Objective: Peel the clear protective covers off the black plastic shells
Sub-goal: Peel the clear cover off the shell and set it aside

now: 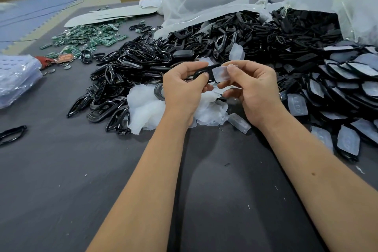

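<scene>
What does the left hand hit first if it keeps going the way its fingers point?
Probably the clear cover that the right hand pinches: the left hand, holding the black shell, points right toward it. Depth is unclear.

Glossy black plastic shell [201, 73]; translucent matt cover [221, 74]; grey cloth table [61, 170].

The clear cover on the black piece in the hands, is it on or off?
Partly off. The right hand pinches the clear cover, lifted at one end, while the left hand holds the black shell.
</scene>
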Motion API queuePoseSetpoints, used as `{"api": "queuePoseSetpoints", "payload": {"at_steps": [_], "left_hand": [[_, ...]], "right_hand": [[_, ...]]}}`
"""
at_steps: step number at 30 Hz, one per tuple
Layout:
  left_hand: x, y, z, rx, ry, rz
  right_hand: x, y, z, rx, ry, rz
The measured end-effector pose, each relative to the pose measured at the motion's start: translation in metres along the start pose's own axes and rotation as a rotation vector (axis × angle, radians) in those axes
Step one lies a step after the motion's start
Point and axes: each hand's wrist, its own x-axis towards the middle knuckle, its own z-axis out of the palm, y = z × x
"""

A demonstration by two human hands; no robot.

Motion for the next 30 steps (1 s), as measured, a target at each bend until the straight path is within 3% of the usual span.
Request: {"api": "queuePoseSetpoints", "payload": {"at_steps": [7, 12, 19, 30], "left_hand": [[0.0007, -0.0008, 0.0011, -0.034, -0.036, -0.029], [-0.0007, 0.004, 0.0007, -0.185, -0.07, -0.111], [-0.0027, 0.0024, 0.0024, -0.19, -0.154, -0.078], [-0.0042, -0.0016, 0.0061, -0.125, -0.15, 0.008]], "right_hand": [[-0.0003, 0.002, 0.0001, -0.137, 0.05, -0.111], [0.0015, 0.0045, 0.001, -0.131, 0.098, -0.113], [0.0012, 0.0036, 0.0019, -0.17, 0.137, -0.133], [0.0029, 0.0075, 0.0045, -0.314, 0.217, -0.211]]}}
